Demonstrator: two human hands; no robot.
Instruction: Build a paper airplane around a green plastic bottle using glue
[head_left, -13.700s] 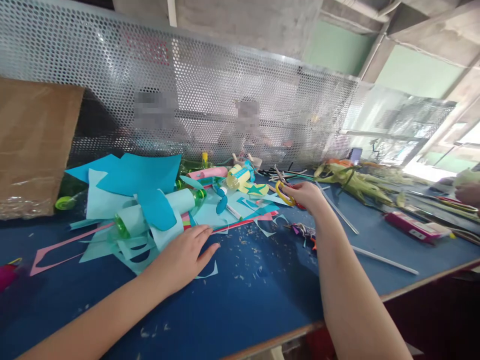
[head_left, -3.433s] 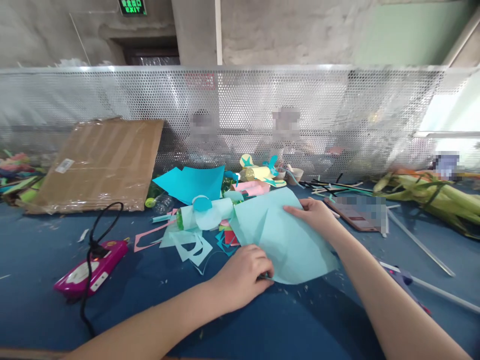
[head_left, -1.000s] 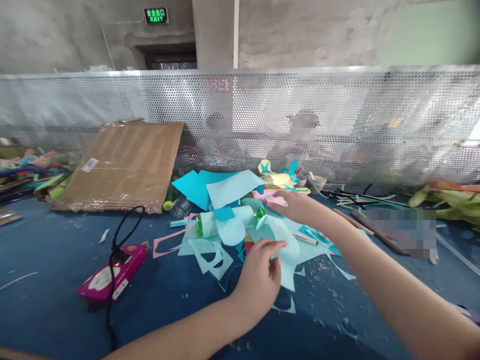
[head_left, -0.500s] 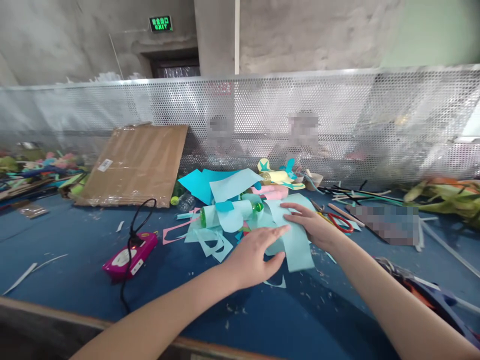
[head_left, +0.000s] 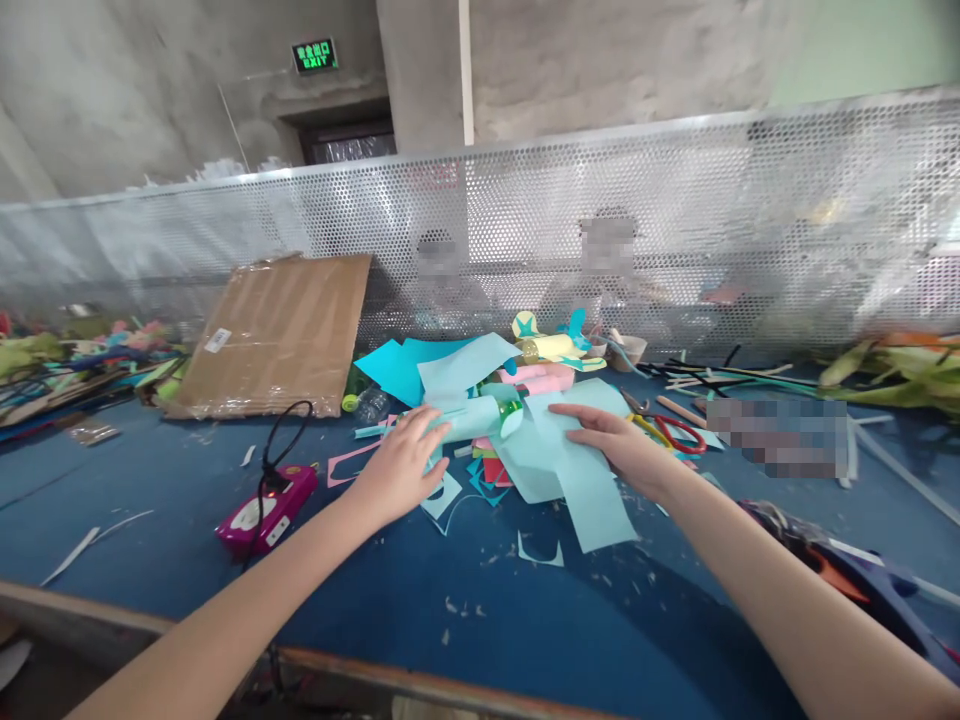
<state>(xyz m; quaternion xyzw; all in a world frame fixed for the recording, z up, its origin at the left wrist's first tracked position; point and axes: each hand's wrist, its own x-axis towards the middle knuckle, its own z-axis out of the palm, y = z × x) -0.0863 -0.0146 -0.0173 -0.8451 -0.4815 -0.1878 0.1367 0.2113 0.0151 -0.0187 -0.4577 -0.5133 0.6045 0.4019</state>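
My left hand (head_left: 403,462) is curled over the left end of a plastic bottle wrapped in light blue paper (head_left: 474,416), covering that end. Its green neck (head_left: 510,410) points right. My right hand (head_left: 611,445) rests with outstretched fingers on a light blue paper sheet (head_left: 596,500). That sheet overlaps other light blue paper beside the bottle's neck. Below the bottle lie red and teal paper scraps (head_left: 495,472). Red-handled scissors (head_left: 681,436) lie just beyond my right wrist.
A magenta power strip (head_left: 266,515) with a black cord sits at left. Behind it leans a cardboard sheet (head_left: 281,335). Bright blue paper (head_left: 401,370) and a yellow paper craft (head_left: 559,347) lie at the back, before a perforated metal panel (head_left: 525,200). A blue tool (head_left: 862,590) is at right.
My left hand has moved left from the paper sheet to the wrapped bottle. The bottle's hanging paper flap has shifted. My right hand stays on the sheet, which has moved slightly nearer.
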